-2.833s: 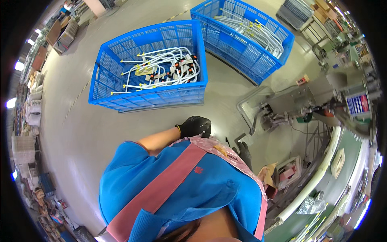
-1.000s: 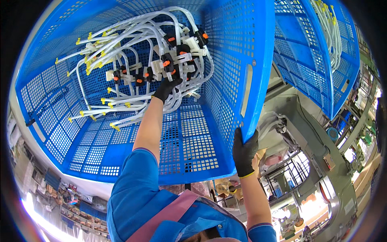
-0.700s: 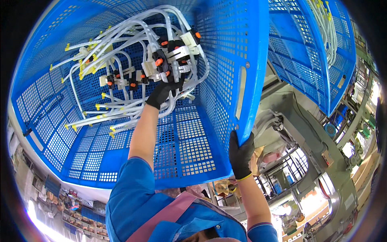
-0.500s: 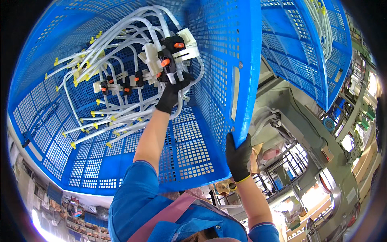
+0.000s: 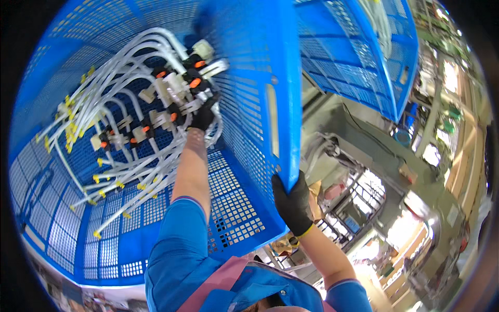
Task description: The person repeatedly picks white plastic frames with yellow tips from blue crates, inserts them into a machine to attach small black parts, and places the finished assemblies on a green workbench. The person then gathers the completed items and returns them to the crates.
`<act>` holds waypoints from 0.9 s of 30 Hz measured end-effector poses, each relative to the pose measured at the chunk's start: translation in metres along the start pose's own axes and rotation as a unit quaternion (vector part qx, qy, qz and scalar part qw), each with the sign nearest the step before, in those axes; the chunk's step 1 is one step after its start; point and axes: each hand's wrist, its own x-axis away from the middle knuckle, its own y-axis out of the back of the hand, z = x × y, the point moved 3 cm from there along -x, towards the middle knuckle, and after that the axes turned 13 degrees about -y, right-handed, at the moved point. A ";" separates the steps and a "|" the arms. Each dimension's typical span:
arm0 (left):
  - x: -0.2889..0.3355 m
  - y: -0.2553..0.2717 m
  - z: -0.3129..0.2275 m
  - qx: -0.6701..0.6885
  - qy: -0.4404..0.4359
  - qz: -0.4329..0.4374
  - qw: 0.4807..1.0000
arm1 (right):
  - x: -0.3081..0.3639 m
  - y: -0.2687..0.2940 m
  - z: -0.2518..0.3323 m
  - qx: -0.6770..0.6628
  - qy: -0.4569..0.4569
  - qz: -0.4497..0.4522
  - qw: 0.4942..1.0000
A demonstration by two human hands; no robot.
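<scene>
Left hand (image 5: 202, 115), black-gloved, is in among the connectors (image 5: 178, 89) at the near side of the tube pile, fingertips buried, so can't tell if the fingers are pinching one or just touching; right hand (image 5: 294, 205) has thumb and fingers clamped over the rim corner of the blue crate (image 5: 289, 104). White tubes (image 5: 112, 75) lie heaped inside that crate, bent at one end, yellow tips (image 5: 70, 125), orange tabs (image 5: 195, 83) on black parts. Second crate (image 5: 343, 57) is cut off at top, its tubes blurred.
</scene>
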 end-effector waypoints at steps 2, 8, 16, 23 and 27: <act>0.005 0.016 -0.006 0.055 -0.012 0.016 0.998 | 0.000 0.001 0.005 0.040 -0.005 0.008 0.999; 0.014 0.041 -0.022 0.313 -0.033 0.051 0.948 | 0.000 0.007 0.011 0.018 0.058 0.013 0.998; -0.011 0.029 -0.026 0.398 0.042 0.117 0.909 | -0.003 0.006 0.005 -0.023 0.135 0.016 0.990; 0.009 0.010 -0.038 0.440 0.104 0.156 0.878 | -0.001 0.005 0.002 -0.051 0.168 -0.011 0.984; 0.014 0.021 -0.043 0.538 0.125 0.151 0.820 | -0.003 0.003 0.001 -0.047 0.196 -0.034 0.979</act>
